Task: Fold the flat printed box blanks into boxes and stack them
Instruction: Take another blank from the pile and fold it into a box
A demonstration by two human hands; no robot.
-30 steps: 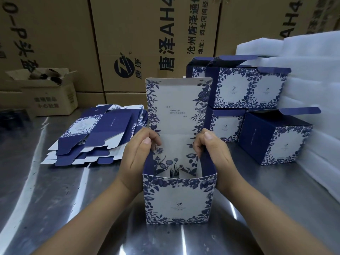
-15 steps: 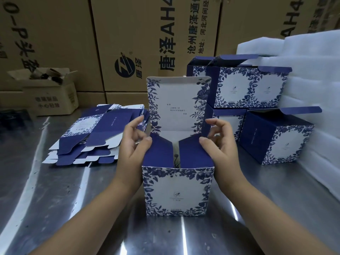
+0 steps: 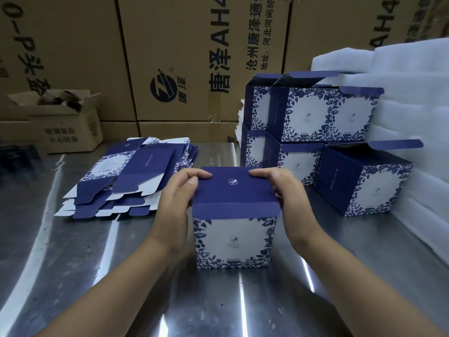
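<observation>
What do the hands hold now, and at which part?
Both hold the box at its top: the left hand grips the lid at its left edge, the right hand at its right edge.

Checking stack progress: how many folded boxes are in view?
7: one box held by left hand and right hand; one alone at right; two in the stack's bottom row; three on top. Others may hide behind.

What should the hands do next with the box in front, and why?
Probably tuck the front flap into the box: the lid lies folded down, the left hand and right hand grip its sides, yet the flap hangs outside, over the box's front.
</observation>
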